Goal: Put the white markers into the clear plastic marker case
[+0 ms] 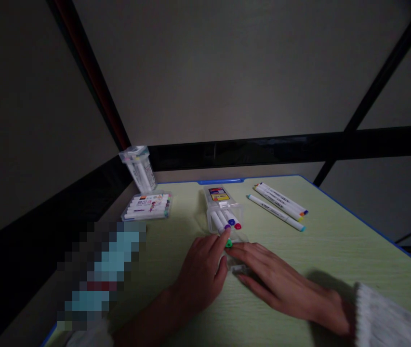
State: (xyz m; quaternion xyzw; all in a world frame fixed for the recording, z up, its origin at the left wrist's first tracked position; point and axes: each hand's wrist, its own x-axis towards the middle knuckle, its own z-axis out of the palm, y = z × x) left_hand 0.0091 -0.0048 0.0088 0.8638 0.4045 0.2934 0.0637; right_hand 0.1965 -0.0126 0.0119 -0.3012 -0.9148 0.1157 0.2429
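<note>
A clear plastic marker box [212, 221] lies on the table with its end flap folded down toward me. White markers with purple [227, 227], blue [231, 222] and red [238, 226] ends stick out of its opening. Below them is a marker with a green end [229, 244]. My left hand [203, 270] is beside the opening, index finger stretched over the green-ended marker's barrel, thumb apart. From the right, my right hand [273, 277] reaches in with fingers extended, fingertips at the green end and above the clear flap [237, 266].
Several loose white markers [279, 202] lie at right, a teal-ended marker [276, 212] nearest. At left are a flat case of markers [148, 206] and an upright clear container of markers [140, 168]. A wall [234, 86] stands behind the table [335, 250]. A pixelated patch covers the left edge.
</note>
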